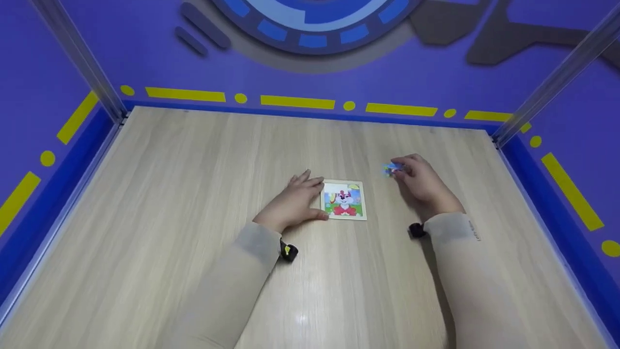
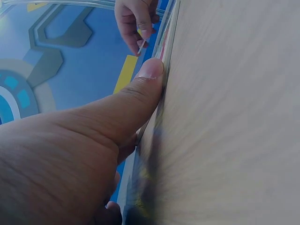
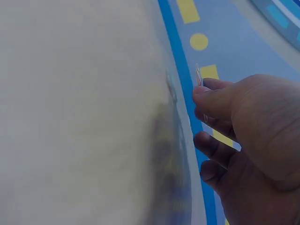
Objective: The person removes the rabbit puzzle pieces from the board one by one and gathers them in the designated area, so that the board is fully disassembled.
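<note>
A small square picture puzzle (image 1: 345, 207) in a pale frame lies flat on the table, showing a red-and-white cartoon animal on green and blue. A blank white patch shows at its upper left. My left hand (image 1: 293, 206) rests at the frame's left side, thumb at the lower corner and a fingertip at the upper one. In the left wrist view the thumb (image 2: 136, 91) lies stretched along the frame's edge. Right of the puzzle, my right hand (image 1: 425, 184) pinches a small bluish puzzle piece (image 1: 389, 169) between thumb and fingers. The right wrist view shows this thin piece (image 3: 199, 77) edge-on.
The light wood-grain table (image 1: 193, 160) is bounded by blue-purple panels (image 1: 300, 72) with yellow markings at the back and both sides. Metal posts (image 1: 547, 82) stand at the back corners. Each wrist wears a small black device (image 1: 289, 252).
</note>
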Motion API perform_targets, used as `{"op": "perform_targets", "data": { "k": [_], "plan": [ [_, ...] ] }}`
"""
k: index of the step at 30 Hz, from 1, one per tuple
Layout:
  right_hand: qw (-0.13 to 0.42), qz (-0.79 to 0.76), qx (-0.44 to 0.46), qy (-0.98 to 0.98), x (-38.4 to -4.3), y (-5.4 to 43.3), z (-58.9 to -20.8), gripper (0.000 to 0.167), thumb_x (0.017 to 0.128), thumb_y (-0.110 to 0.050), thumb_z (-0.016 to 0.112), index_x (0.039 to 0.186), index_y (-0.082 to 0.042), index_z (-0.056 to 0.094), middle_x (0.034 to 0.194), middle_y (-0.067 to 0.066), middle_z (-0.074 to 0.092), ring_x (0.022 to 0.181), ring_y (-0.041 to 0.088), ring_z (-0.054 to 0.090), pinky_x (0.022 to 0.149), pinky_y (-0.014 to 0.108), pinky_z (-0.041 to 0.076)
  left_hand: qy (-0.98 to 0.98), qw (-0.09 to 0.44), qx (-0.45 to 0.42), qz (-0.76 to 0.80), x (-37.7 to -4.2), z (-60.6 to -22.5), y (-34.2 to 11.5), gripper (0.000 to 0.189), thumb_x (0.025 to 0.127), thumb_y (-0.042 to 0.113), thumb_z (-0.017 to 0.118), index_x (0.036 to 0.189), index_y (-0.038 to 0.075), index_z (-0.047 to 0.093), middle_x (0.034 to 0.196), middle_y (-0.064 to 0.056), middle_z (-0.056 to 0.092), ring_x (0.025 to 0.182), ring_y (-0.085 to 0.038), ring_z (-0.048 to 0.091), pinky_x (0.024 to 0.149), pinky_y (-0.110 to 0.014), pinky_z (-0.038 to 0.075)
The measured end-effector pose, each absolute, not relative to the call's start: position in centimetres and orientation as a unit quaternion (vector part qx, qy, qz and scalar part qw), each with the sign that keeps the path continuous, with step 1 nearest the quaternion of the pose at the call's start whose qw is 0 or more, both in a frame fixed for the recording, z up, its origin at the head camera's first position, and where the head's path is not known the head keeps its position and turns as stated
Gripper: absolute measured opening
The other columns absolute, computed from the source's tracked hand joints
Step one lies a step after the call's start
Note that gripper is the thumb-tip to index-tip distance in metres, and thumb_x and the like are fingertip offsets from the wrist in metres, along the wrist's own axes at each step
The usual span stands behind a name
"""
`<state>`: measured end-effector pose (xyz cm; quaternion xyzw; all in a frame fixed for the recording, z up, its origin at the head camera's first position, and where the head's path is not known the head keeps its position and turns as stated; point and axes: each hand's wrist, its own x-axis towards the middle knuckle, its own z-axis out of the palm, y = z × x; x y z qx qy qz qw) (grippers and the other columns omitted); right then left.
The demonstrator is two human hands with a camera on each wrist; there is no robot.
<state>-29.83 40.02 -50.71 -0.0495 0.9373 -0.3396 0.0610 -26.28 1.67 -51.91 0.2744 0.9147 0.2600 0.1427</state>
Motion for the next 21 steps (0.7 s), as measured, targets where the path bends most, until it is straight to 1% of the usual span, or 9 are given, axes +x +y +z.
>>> {"op": "perform_targets", "data": {
  "k": [7,16,21],
  "plan": [
    [0.066,-0.296,-0.038,0.952,-29.9,42.8,-50.2,0.046,0.119,-0.017,0.057,0.164,-0.005,0.058,0.165,0.025,0.051,0.155,0.048,0.050,0.134,0.070,0.038,0.914,0.147,0.275,0.258,-26.3,-51.8,1.7,0.098,0.098,0.054,0.085,0.174,0.008,0.043,0.189,-0.001,0.031,0.181,-0.031,0.006,0.149,-0.049,0.001],
    [0.096,-0.286,-0.011,0.953,-30.0,44.1,-49.6,0.045,0.120,-0.017,0.054,0.163,-0.006,0.058,0.166,0.022,0.050,0.162,0.048,0.043,0.137,0.072,0.034,0.915,0.147,0.271,0.262,-26.4,-51.8,1.6,0.098,0.098,0.054,0.085,0.174,0.009,0.043,0.189,0.000,0.031,0.181,-0.030,0.005,0.149,-0.050,0.002],
    [0.096,-0.259,-0.023,0.961,-30.1,44.5,-49.9,0.044,0.120,-0.016,0.055,0.161,-0.003,0.059,0.163,0.025,0.051,0.156,0.048,0.046,0.135,0.071,0.036,0.915,0.147,0.272,0.259,-26.3,-51.8,1.6,0.097,0.099,0.053,0.085,0.174,0.008,0.043,0.188,-0.001,0.033,0.181,-0.030,0.006,0.149,-0.050,0.003]
  ]
}}
